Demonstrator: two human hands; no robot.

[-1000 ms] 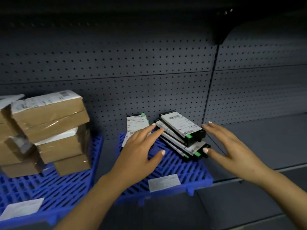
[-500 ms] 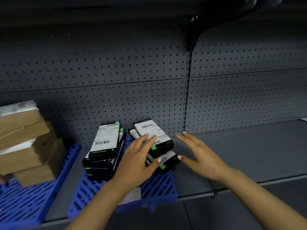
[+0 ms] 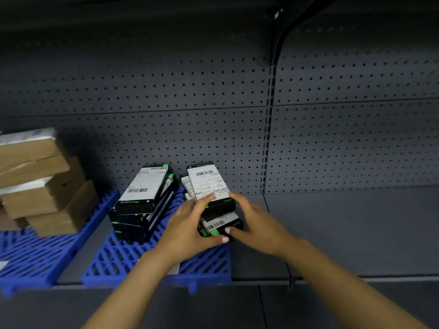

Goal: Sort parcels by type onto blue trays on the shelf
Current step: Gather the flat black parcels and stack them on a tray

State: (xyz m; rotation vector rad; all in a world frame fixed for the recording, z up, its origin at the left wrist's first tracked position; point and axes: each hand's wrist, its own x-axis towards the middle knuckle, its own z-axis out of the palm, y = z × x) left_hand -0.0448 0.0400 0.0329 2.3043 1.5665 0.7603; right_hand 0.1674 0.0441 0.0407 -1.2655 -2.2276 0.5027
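While the left hand (image 3: 190, 230) steadies it, the right hand (image 3: 257, 224) grips the black parcel stack (image 3: 215, 203).

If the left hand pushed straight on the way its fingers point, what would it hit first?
The left hand already touches the right stack of black parcels, so it would push that stack first. Beyond it in that line stands the pegboard back wall, though depth from this view is uncertain.
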